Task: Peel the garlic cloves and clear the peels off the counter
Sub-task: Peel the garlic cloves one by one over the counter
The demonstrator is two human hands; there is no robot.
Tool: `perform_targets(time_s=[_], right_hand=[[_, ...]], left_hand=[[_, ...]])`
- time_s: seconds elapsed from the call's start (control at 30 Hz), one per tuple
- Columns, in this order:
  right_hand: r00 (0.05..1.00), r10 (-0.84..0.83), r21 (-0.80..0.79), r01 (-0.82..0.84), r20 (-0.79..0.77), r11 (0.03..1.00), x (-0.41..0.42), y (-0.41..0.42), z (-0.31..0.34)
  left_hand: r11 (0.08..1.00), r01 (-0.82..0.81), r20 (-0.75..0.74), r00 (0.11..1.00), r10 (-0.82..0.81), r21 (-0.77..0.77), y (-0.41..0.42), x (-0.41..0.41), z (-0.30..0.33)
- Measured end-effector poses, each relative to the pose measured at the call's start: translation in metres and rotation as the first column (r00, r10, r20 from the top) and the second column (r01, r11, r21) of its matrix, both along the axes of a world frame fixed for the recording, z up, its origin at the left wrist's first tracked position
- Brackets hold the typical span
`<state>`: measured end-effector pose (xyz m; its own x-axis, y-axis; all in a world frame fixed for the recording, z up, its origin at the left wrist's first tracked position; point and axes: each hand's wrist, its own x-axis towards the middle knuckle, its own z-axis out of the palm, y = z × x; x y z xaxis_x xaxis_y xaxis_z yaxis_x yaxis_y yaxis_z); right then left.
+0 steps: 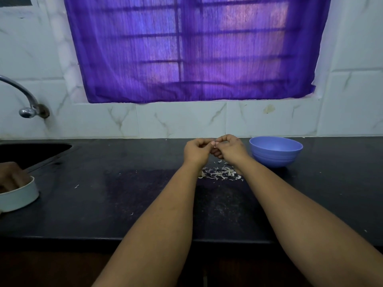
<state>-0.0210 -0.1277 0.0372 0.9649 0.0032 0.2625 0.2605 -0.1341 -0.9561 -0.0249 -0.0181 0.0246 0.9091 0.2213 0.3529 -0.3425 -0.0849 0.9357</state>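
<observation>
My left hand (196,151) and my right hand (231,149) meet above the black counter (124,193), near the back wall. Their fingers are curled and pinch a small pale garlic clove (213,143) between them; most of the clove is hidden by the fingers. Just below the hands, a loose pile of whitish garlic peels (219,174) lies on the counter between my forearms. A blue bowl (275,151) stands upright to the right of my right hand; its inside is not visible enough to tell its contents.
A sink (31,150) is set into the counter at far left, with a metal tap (27,100) on the tiled wall above it. A pale round container (20,196) sits at the left edge. Stray peel bits (76,186) dot the counter.
</observation>
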Motion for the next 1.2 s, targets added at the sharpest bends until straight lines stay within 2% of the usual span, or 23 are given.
perform_targets(time_s=[0.27,0.4,0.57,0.7,0.9,1.2], right_hand=[[0.989,0.148,0.017,-0.148,-0.004,0.989,-0.0029,-0.0018,-0.0028],[0.994,0.108,-0.055,-0.108,0.005,0.993,-0.0049,-0.0014,-0.0019],[0.997,0.062,-0.047,-0.06,0.042,0.997,-0.0043,-0.0054,-0.0031],[0.998,0.042,-0.045,-0.039,0.056,0.998,-0.0057,-0.0083,-0.0045],[0.997,0.074,0.055,-0.076,0.039,0.996,-0.0012,-0.0074,-0.0028],[0.985,0.174,0.264,-0.167,-0.003,0.95,-0.0021,-0.0087,0.0002]], left_hand=[[0.994,-0.094,-0.044,0.994,0.096,0.052,0.0027,0.0047,-0.0035],[0.99,-0.098,-0.05,0.993,0.103,0.098,0.0027,0.0041,-0.0033],[0.992,-0.063,-0.024,0.998,0.066,0.111,0.0019,0.0046,-0.0015],[0.982,-0.112,-0.008,0.993,0.114,0.153,0.0051,0.0091,-0.0039],[0.956,-0.193,0.052,0.981,0.186,0.222,0.0034,0.0065,-0.0039],[0.975,-0.119,0.093,0.99,0.103,0.187,0.004,0.0082,-0.0047]])
